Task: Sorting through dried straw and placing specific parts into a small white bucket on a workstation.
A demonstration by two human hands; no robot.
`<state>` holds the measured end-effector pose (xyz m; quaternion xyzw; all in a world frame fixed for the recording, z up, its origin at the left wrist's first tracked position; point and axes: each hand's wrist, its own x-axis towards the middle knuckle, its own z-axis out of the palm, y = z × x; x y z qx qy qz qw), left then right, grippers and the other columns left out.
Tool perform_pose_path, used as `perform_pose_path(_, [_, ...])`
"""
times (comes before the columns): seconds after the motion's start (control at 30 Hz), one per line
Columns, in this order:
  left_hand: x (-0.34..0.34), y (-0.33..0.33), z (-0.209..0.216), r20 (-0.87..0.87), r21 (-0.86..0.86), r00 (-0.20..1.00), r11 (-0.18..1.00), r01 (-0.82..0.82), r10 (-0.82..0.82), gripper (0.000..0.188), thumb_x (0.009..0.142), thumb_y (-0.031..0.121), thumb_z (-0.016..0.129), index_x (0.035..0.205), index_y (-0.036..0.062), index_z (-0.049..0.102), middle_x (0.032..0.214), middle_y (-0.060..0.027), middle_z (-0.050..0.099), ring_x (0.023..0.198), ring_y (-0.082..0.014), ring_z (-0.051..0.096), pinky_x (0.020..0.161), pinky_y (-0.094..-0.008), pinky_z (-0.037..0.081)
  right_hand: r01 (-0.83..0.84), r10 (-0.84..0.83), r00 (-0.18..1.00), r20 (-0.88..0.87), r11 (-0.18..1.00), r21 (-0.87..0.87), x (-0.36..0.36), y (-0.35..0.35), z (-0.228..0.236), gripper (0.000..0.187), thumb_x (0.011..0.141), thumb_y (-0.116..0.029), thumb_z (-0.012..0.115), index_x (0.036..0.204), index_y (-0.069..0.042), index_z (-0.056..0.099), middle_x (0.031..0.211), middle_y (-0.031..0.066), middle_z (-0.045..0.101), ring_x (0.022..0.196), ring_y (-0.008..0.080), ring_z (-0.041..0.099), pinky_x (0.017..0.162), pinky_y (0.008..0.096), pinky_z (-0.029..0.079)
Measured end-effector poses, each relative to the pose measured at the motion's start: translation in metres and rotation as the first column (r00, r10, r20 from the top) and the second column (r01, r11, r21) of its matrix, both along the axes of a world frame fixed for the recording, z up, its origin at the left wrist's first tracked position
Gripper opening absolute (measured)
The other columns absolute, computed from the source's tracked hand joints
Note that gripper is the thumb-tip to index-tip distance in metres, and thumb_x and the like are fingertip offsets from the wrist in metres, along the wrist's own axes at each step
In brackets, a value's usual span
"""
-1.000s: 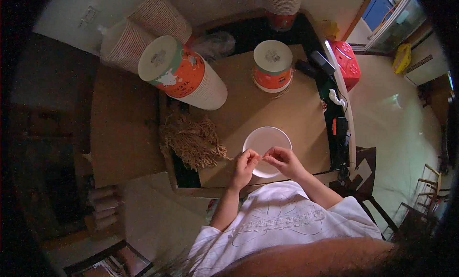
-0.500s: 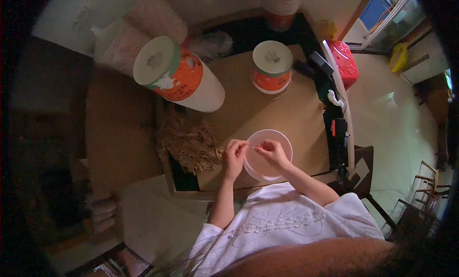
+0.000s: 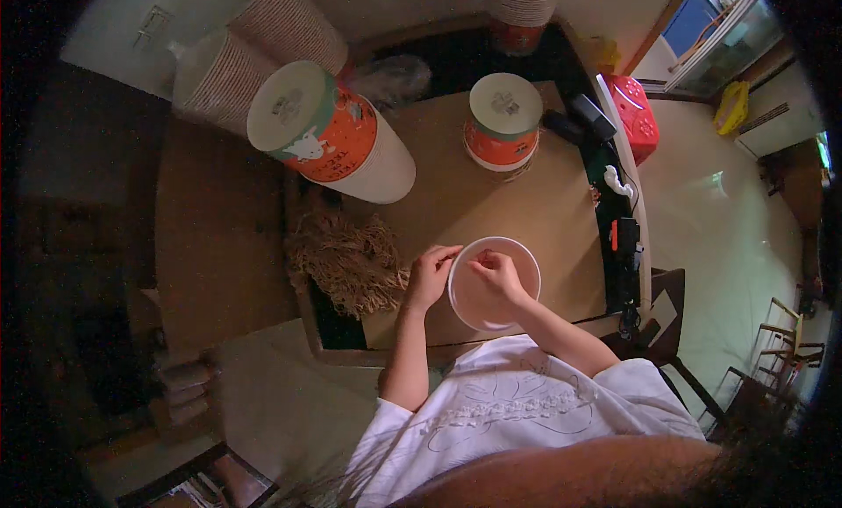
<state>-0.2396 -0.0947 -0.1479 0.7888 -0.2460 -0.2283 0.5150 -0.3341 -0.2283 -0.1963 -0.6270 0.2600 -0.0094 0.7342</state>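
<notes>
smooth, paper-looking bowl (image 3: pixel 474 303), rough hairy string (image 3: pixel 346 264), smooth paper tubs (image 3: pixel 338 135) with a dull look, dull cardboard (image 3: pixel 526 211), thin crinkly plastic bag (image 3: pixel 395 76), shiny plastic stool (image 3: pixel 633 119), wrinkly cloth shirt (image 3: pixel 517 394), smooth shiny floor (image 3: pixel 724 223)

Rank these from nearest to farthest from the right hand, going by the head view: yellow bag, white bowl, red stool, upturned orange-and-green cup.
1. White bowl: directly beneath the right hand.
2. Upturned orange-and-green cup: ahead, on the cardboard.
3. Red stool: ahead and right, past the table's edge.
4. Yellow bag: farther right, beyond the stool.
</notes>
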Motion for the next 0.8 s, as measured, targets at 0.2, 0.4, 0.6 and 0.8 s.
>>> perform_pose_path(0.2, [-0.001, -0.004, 0.006, -0.023, 0.012, 1.000, 1.000, 0.021, -0.021, 0.023, 0.079, -0.002, 0.049, 0.098, 0.0006, 0.061, 0.093, -0.0124, 0.061, 0.086, -0.0220, 0.059, 0.075, -0.0290, 0.046, 0.026, -0.027, 0.999, -0.026, 1.000, -0.014, 0.003, 0.002, -0.004, 0.018, 0.078, -0.014, 0.064, 0.084, 0.003, 0.061, 0.070, 0.0026, 0.060, 0.060, 0.0071, 0.050, 0.050, 0.0227, 0.040])
perform_pose_path(0.4, [-0.003, -0.002, 0.007, -0.004, 0.024, 0.999, 0.998, 0.049, -0.049, 0.021, 0.078, -0.002, 0.050, 0.095, 0.0005, 0.062, 0.090, -0.0123, 0.061, 0.083, -0.0219, 0.060, 0.073, -0.0291, 0.047, -0.007, 0.018, 0.994, -0.110, 0.996, 0.092, 0.006, 0.000, 0.008, 0.017, 0.079, -0.013, 0.063, 0.085, 0.003, 0.061, 0.072, 0.0037, 0.061, 0.065, 0.0095, 0.054, 0.055, 0.0260, 0.044])
perform_pose_path(0.6, [-0.003, -0.009, 0.008, 0.049, 0.109, 0.996, 0.991, 0.074, -0.079, 0.010, 0.077, 0.002, 0.054, 0.085, -0.0009, 0.060, 0.084, -0.0127, 0.061, 0.077, -0.0216, 0.060, 0.066, -0.0299, 0.047, -0.057, 0.059, 0.998, 0.017, 0.993, -0.108, -0.001, -0.004, 0.009, 0.013, 0.076, -0.010, 0.063, 0.083, 0.000, 0.061, 0.071, 0.0082, 0.062, 0.064, 0.0175, 0.057, 0.057, 0.0322, 0.046])
perform_pose_path(0.8, [-0.002, -0.006, -0.013, -0.228, 0.132, 0.968, 0.988, -0.076, 0.105, 0.007, 0.081, 0.008, 0.054, 0.084, 0.0011, 0.056, 0.078, -0.0090, 0.059, 0.071, -0.0166, 0.058, 0.064, -0.0280, 0.046, -0.478, 0.622, 0.780, -0.070, 0.519, -0.708, -0.017, 0.020, 0.097, 0.026, 0.069, -0.016, 0.058, 0.094, -0.009, 0.058, 0.097, 0.0143, 0.052, 0.081, 0.0319, 0.056, 0.067, 0.0408, 0.047])
